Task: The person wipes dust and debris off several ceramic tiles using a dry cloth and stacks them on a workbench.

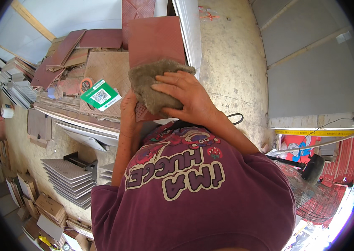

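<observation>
A reddish-brown patterned tile (156, 39) stands out in front of my body, its far part bare. Across its near part lies a thick, grey-brown cloth (152, 79), rumpled at the edges. My right hand (187, 94) rests over the cloth with fingers bent and thumb toward me, gripping it against the tile. At the tile's near left edge, my left hand (129, 109) is closed round the side; its fingertips are hidden underneath. A strip of dotted tile surface shows between the left hand and the cloth.
Left of the tile, a cluttered bench holds a green-and-white code card (101, 95), an orange tape roll (86, 85) and broken red tiles (66, 50). Stacked grey tiles (66, 178) stand lower left. A black fan (315, 192) is at the right, near a grey wall panel (311, 83).
</observation>
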Available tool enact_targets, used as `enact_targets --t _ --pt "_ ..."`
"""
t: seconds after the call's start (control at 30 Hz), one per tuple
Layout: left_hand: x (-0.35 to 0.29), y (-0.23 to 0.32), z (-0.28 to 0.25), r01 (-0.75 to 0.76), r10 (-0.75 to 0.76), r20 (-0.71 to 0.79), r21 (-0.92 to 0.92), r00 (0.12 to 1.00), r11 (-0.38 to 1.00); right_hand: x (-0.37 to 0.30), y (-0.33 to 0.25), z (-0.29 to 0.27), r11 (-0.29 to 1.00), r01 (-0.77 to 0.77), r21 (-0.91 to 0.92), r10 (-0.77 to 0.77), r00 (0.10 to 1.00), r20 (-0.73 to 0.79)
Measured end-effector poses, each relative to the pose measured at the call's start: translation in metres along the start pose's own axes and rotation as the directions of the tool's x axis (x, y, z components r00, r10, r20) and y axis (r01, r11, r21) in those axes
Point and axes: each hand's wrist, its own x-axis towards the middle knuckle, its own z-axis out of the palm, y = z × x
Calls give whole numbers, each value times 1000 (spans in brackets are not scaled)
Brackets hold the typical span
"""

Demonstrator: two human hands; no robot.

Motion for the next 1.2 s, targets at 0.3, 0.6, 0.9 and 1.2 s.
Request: enact_targets --t 0.3,0.6,0.9,1.2 --pt "-4 3 5 -24 25 36 -31 999 999 -4 6 -3 991 -85 -103 70 986 -149" --pt "-10 -3 8 57 -50 71 -101 996 993 12 35 1 724 -346 596 610 725 -320" --pt "-10 -1 11 8 -16 -47 -156 999 988 -15 20 10 119 -356 927 775 617 138" --pt "-11 0 12 49 -51 -16 -142 999 989 -26 14 9 103 -355 929 770 619 152"
